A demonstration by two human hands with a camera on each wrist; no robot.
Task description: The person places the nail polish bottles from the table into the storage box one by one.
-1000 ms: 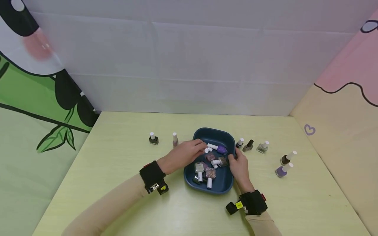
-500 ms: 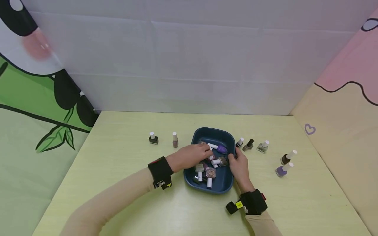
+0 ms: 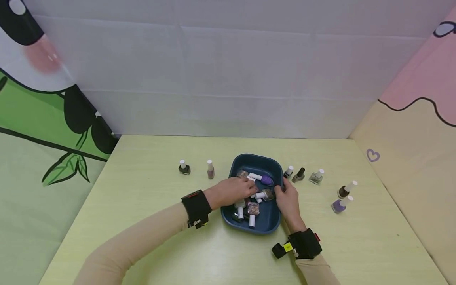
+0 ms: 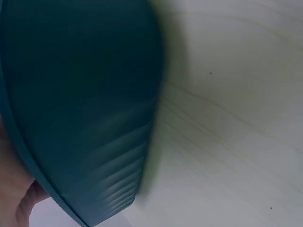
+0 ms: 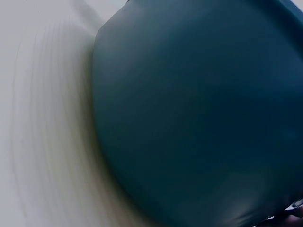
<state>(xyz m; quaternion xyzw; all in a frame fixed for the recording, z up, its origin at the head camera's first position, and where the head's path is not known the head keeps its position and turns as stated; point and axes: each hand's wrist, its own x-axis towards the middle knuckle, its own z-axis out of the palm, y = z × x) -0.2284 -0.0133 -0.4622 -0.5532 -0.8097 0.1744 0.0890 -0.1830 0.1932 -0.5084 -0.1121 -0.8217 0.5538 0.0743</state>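
With your right hand (image 3: 289, 198) gripping the blue tray (image 3: 269, 223) rim at 3 o'clock mid-counter, curl left hand (image 3: 233, 191) fingers, grip unclear, round one nail polish bottle (image 3: 253, 208), lift straight.

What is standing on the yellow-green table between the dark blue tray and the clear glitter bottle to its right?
In the head view, two small bottles stand between the dark blue tray and the clear glitter bottle: a white-capped dark bottle beside the tray, then a black-capped bottle.
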